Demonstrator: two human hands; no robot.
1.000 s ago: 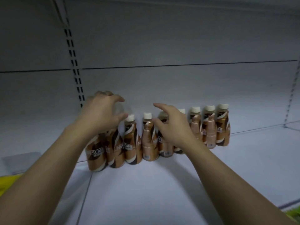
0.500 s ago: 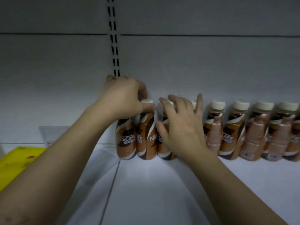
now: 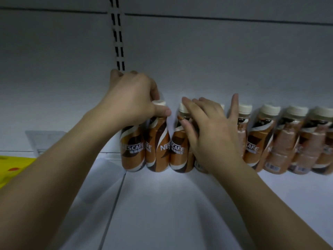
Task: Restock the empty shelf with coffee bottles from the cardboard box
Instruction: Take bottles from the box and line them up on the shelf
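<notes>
left hand [image 3: 129,98]: leftmost coffee bottles [image 3: 156,139] being gripped at caps | right hand [image 3: 210,134]: fingers spread, being rested against neighbouring bottles | shelf [image 3: 171,213]

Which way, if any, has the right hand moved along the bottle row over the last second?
Yes. The right hand has moved left along the row, toward the slotted upright, and now covers bottles nearer the row's left end.

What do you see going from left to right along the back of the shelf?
Yellow thing → clear plastic tag holder → left hand gripping the first bottle → second bottle → third bottle → right hand → more coffee bottles lined up to the right edge.
</notes>
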